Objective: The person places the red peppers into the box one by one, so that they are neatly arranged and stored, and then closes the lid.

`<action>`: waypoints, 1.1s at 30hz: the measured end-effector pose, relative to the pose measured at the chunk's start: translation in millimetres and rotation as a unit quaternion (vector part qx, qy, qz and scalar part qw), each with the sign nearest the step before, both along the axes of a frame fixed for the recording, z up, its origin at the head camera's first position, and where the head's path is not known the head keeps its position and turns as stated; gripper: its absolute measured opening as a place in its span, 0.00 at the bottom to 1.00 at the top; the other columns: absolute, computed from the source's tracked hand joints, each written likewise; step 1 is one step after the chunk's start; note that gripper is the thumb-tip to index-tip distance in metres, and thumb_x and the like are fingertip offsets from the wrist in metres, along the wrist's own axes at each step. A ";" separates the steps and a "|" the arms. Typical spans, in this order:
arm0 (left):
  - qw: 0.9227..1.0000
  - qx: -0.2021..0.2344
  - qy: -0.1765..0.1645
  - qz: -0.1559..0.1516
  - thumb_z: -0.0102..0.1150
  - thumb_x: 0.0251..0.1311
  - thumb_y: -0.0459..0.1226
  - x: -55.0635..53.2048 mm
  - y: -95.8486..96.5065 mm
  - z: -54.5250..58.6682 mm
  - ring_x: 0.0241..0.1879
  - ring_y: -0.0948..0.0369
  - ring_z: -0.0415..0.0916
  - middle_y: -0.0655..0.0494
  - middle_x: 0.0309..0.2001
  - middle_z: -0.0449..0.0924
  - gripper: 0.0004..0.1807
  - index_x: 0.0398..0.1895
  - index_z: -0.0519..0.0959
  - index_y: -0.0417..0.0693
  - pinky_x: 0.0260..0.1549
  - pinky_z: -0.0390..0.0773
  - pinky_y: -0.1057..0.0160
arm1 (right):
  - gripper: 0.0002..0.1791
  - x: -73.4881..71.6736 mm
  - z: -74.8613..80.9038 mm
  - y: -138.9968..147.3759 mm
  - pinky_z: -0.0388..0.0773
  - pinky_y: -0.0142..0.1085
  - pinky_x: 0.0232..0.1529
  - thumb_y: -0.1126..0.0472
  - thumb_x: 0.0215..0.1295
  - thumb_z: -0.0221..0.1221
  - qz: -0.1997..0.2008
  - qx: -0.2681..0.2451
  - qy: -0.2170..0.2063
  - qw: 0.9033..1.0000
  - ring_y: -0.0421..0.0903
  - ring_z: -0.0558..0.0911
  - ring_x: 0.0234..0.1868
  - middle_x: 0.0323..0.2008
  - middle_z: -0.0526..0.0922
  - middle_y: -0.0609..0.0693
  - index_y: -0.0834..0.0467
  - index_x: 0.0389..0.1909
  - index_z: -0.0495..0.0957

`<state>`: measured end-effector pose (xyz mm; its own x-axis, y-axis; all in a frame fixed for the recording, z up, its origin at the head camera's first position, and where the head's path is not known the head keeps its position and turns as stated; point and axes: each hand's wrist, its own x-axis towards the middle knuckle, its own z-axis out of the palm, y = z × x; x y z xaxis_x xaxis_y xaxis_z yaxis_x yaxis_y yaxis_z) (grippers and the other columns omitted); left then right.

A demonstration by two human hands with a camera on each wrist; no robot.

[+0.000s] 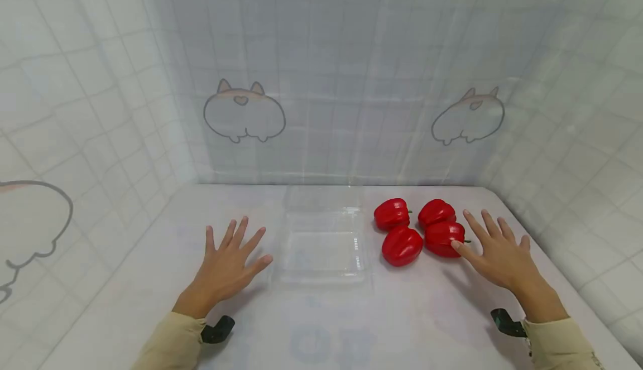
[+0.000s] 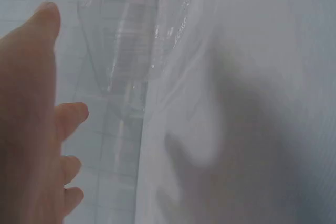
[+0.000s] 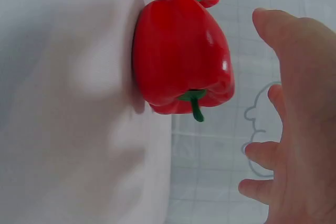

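My left hand is held over the table to the left of a clear plastic box, fingers spread, holding nothing. That box has a raised back part and also shows in the left wrist view as a see-through shell beyond the thumb. On the right, my right hand hovers with spread fingers beside a red bell pepper; its thumb overlaps the pepper in the head view. The right wrist view shows a gap between the hand and this pepper, whose green stem points down in that view.
More red bell peppers lie right of the box: one at the front, one behind it, one at the back right. The white table is enclosed by checked curtains at the back and both sides.
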<state>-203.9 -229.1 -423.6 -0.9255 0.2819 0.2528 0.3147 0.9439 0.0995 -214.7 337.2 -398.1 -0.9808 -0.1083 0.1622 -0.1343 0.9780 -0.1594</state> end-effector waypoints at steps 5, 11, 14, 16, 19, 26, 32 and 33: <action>1.000 0.024 0.001 0.009 0.40 0.70 0.67 -2.7 9.0 -2.9 0.73 0.41 0.55 0.42 0.74 0.60 0.40 0.75 0.66 0.55 0.64 0.31 0.24 | 0.49 -2.3 -4.7 0.2 0.47 0.82 0.54 0.31 0.68 0.51 0.011 -0.030 0.009 0.999 0.77 0.55 0.67 0.73 0.52 0.73 0.49 0.81 0.45; 0.996 0.087 -0.001 0.010 0.41 0.70 0.66 -9.3 20.2 -6.5 0.69 0.43 0.62 0.44 0.70 0.67 0.39 0.73 0.69 0.52 0.64 0.42 0.24 | 0.47 -5.7 -9.6 2.5 0.60 0.77 0.53 0.34 0.69 0.52 0.016 -0.060 0.023 0.998 0.77 0.65 0.62 0.68 0.61 0.75 0.54 0.80 0.49; 0.995 0.104 0.002 0.007 0.41 0.71 0.64 -12.2 23.5 -7.9 0.68 0.43 0.64 0.43 0.68 0.70 0.38 0.71 0.70 0.49 0.65 0.47 0.27 | 0.47 -7.2 -11.8 2.5 0.67 0.74 0.51 0.34 0.70 0.52 0.015 -0.076 0.014 0.997 0.76 0.67 0.60 0.66 0.62 0.74 0.55 0.80 0.49; 0.993 0.115 0.004 0.002 0.41 0.73 0.62 -14.6 24.8 -9.1 0.67 0.43 0.66 0.43 0.67 0.71 0.36 0.69 0.72 0.46 0.64 0.52 0.28 | 0.47 -8.9 -12.9 2.2 0.70 0.73 0.50 0.36 0.70 0.53 0.017 -0.106 0.003 0.994 0.75 0.68 0.60 0.66 0.62 0.74 0.56 0.80 0.49; 0.990 0.141 -0.008 -0.002 0.40 0.73 0.62 -18.1 27.5 -11.2 0.65 0.43 0.68 0.44 0.66 0.72 0.36 0.69 0.72 0.46 0.63 0.61 0.34 | 0.45 -12.8 -13.7 1.9 0.73 0.70 0.48 0.40 0.72 0.54 0.023 -0.160 -0.008 0.987 0.73 0.68 0.60 0.66 0.62 0.74 0.59 0.79 0.48; 0.980 0.195 -0.042 0.010 0.41 0.72 0.63 -19.9 31.6 -16.9 0.64 0.46 0.71 0.46 0.67 0.72 0.37 0.72 0.69 0.48 0.58 0.70 0.37 | 0.44 -21.6 -17.6 -0.4 0.73 0.68 0.52 0.42 0.73 0.54 0.027 -0.223 -0.029 0.974 0.72 0.67 0.62 0.67 0.62 0.75 0.61 0.79 0.49; 0.946 0.314 -0.075 -0.010 0.47 0.73 0.57 -23.2 34.5 -21.5 0.62 0.51 0.73 0.48 0.67 0.72 0.35 0.74 0.64 0.47 0.58 0.74 0.45 | 0.44 -23.7 -26.7 -2.3 0.75 0.66 0.52 0.43 0.73 0.54 0.016 -0.259 -0.035 0.965 0.72 0.68 0.62 0.66 0.64 0.73 0.62 0.79 0.49; 0.940 0.331 -0.080 -0.014 0.48 0.73 0.57 -23.4 35.0 -22.0 0.63 0.51 0.73 0.48 0.67 0.71 0.34 0.74 0.64 0.47 0.59 0.74 0.46 | 0.44 -23.9 -27.8 -2.4 0.75 0.65 0.52 0.43 0.73 0.54 0.015 -0.263 -0.035 0.964 0.71 0.68 0.62 0.66 0.64 0.73 0.62 0.78 0.49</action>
